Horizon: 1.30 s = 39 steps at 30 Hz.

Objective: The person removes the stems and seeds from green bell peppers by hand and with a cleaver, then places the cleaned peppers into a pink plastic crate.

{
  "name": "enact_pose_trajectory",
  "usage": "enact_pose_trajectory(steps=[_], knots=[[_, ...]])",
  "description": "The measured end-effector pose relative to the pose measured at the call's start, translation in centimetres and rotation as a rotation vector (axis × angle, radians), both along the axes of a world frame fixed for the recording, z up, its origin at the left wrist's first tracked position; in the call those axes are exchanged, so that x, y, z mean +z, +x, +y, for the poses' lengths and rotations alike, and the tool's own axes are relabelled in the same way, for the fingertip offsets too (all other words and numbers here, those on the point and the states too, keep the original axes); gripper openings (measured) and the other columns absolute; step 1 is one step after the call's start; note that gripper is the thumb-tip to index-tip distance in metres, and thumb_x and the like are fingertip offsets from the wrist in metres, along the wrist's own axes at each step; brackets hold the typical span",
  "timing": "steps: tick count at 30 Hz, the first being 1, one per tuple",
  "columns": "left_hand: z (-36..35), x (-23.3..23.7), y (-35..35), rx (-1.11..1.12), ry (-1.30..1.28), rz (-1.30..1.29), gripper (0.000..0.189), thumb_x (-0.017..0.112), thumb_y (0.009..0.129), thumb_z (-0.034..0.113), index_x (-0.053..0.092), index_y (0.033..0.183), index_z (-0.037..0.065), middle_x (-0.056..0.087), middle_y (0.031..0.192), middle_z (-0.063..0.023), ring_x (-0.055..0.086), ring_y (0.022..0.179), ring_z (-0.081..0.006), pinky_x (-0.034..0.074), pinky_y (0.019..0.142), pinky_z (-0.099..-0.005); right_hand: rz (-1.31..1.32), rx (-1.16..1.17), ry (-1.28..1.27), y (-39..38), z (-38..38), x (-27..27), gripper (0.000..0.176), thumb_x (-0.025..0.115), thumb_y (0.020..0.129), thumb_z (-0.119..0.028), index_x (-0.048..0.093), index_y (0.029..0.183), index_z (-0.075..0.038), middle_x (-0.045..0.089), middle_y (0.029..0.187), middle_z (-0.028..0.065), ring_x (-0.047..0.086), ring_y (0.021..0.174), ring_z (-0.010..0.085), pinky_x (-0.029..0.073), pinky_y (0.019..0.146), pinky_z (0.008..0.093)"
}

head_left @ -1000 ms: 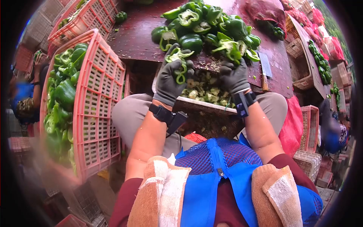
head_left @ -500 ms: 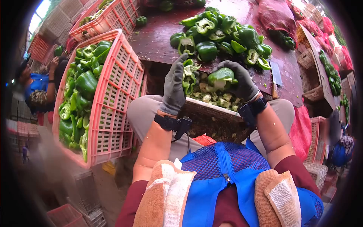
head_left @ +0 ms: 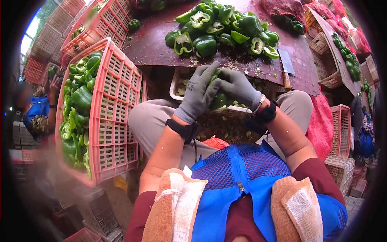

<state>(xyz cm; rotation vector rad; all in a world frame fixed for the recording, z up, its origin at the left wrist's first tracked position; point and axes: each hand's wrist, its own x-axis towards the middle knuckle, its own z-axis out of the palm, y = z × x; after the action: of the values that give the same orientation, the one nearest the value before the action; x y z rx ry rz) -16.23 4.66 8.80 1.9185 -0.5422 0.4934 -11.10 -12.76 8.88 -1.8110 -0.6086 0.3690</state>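
Both my hands wear grey gloves and meet over a white-rimmed bin [head_left: 173, 89] between my knees. My left hand [head_left: 198, 93] is wrapped round green bell pepper [head_left: 219, 101], which shows below and between the fingers. From the other side my right hand [head_left: 240, 88] closes on the same green bell pepper; the gloves cover most of it, including any split between pieces. Just beyond, a pile of whole and cut green bell peppers [head_left: 205, 46] lies on the dark red table [head_left: 151, 50]. A cleaver [head_left: 286, 62] rests at the table's near edge, right of my hands.
On my left stands a pink crate [head_left: 115, 117] filled with peppers, with another pink crate [head_left: 105, 24] behind it. A red mesh sack [head_left: 320, 131] is beside my right knee. At far left a person in a blue vest [head_left: 38, 107] sits among stacked crates.
My hands have come together; before, each held its own piece of pepper apart from the other. The camera view has shifted slightly, and the pile appears farther left.
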Motion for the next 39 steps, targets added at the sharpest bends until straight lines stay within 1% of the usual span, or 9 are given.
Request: enact_pose_trajectory(steps=[7, 11, 16, 20, 25, 29, 33, 37, 39], knots=[[-0.8, -1.0, -0.2, -0.184, -0.773, 0.576, 0.041, 0.042, 0.107, 0.031, 0.059, 0.125, -0.002, 0.065, 0.107, -0.0068, 0.062, 0.095, -0.013, 0.052, 0.086, -0.0275, 0.24, 0.107, 0.147, -0.8, -0.9, 0.7, 0.024, 0.068, 0.094, -0.025, 0.066, 0.087, -0.003, 0.063, 0.069, 0.0021, 0.056, 0.062, 0.008, 0.046, 0.058, 0.0278], [-0.2, -2.9, 0.8, -0.196, -1.058, 0.768, 0.034, 0.044, 0.106, 0.031, 0.059, 0.119, 0.003, 0.063, 0.098, -0.0059, 0.061, 0.082, -0.0133, 0.052, 0.068, -0.0289, -0.693, 0.509, -0.638, -3.3, 0.7, 5.3, 0.025, 0.074, 0.083, -0.029, 0.063, 0.071, -0.01, 0.056, 0.059, 0.0072, 0.059, 0.054, 0.0275, 0.046, 0.05, 0.0378], [2.3, -1.1, 1.4, -0.222, -1.273, 0.758, 0.033, 0.047, 0.105, 0.036, 0.058, 0.118, 0.007, 0.06, 0.089, -0.0035, 0.059, 0.072, -0.0134, 0.05, 0.058, -0.028, -0.365, 0.142, -0.186, -2.9, -1.8, 0.9, 0.023, 0.064, 0.091, -0.026, 0.066, 0.085, -0.004, 0.064, 0.073, 0.0121, 0.065, 0.063, 0.0273, 0.05, 0.057, 0.038], [7.0, 7.7, -2.6, 0.116, -0.795, 0.217, 0.037, 0.053, 0.104, 0.034, 0.058, 0.129, 0.007, 0.056, 0.083, 0.0054, 0.048, 0.064, -0.0046, 0.043, 0.056, -0.0217, -0.442, -0.025, -0.784, 3.2, -5.0, -1.6, 0.059, 0.065, 0.09, -0.042, 0.054, 0.135, -0.006, 0.072, 0.094, 0.02, 0.071, 0.086, 0.0317, 0.052, 0.077, 0.042], [18.3, 15.0, -9.5, 0.723, -0.007, -0.323, 0.037, 0.056, 0.103, 0.025, 0.056, 0.132, 0.001, 0.055, 0.097, 0.0038, 0.049, 0.08, -0.0009, 0.045, 0.072, -0.0176, -0.154, 0.003, -0.076, 5.6, -3.5, -2.7, 0.051, 0.067, 0.086, -0.014, 0.055, 0.134, 0.0, 0.069, 0.11, 0.0182, 0.068, 0.097, 0.0339, 0.054, 0.085, 0.0356], [21.4, 15.7, -14.1, 1.263, 1.122, -0.159, 0.051, 0.064, 0.095, 0.032, 0.055, 0.133, -0.002, 0.054, 0.131, -0.0241, 0.053, 0.119, -0.041, 0.043, 0.101, -0.0454, -0.761, 0.047, -0.072, 3.0, -1.7, -0.1, 0.046, 0.067, 0.082, -0.004, 0.058, 0.127, 0.0, 0.066, 0.117, 0.0184, 0.065, 0.104, 0.0322, 0.054, 0.089, 0.038], [9.4, 12.4, -10.6, 0.637, 0.315, 0.082, 0.057, 0.073, 0.087, 0.006, 0.05, 0.138, -0.004, 0.056, 0.136, -0.0178, 0.054, 0.124, -0.0262, 0.044, 0.105, -0.0393, 0.14, 0.02, 0.352, 0.5, 2.0, -1.0, 0.042, 0.073, 0.079, -0.006, 0.059, 0.119, -0.001, 0.067, 0.109, 0.0151, 0.067, 0.096, 0.0311, 0.054, 0.086, 0.0377], [0.5, 6.2, -5.6, 0.313, 0.134, 0.27, 0.078, 0.082, 0.08, 0.029, 0.045, 0.139, -0.006, 0.062, 0.121, -0.0204, 0.062, 0.109, -0.0275, 0.051, 0.091, -0.0381, -0.083, -0.081, 0.418, -2.4, 1.8, 2.2, 0.023, 0.049, 0.104, -0.017, 0.061, 0.113, 0.0, 0.068, 0.102, 0.0081, 0.066, 0.09, 0.0158, 0.053, 0.081, 0.0282], [-0.9, 4.5, -4.1, 0.337, 0.202, 0.2, 0.082, 0.081, 0.079, 0.038, 0.045, 0.137, -0.007, 0.062, 0.114, -0.0225, 0.062, 0.105, -0.035, 0.05, 0.089, -0.0408, 0.407, -0.164, 0.679, -2.9, 1.4, 1.4, 0.028, 0.048, 0.106, -0.024, 0.064, 0.11, -0.001, 0.067, 0.096, 0.0025, 0.062, 0.087, 0.0089, 0.052, 0.077, 0.0248]])
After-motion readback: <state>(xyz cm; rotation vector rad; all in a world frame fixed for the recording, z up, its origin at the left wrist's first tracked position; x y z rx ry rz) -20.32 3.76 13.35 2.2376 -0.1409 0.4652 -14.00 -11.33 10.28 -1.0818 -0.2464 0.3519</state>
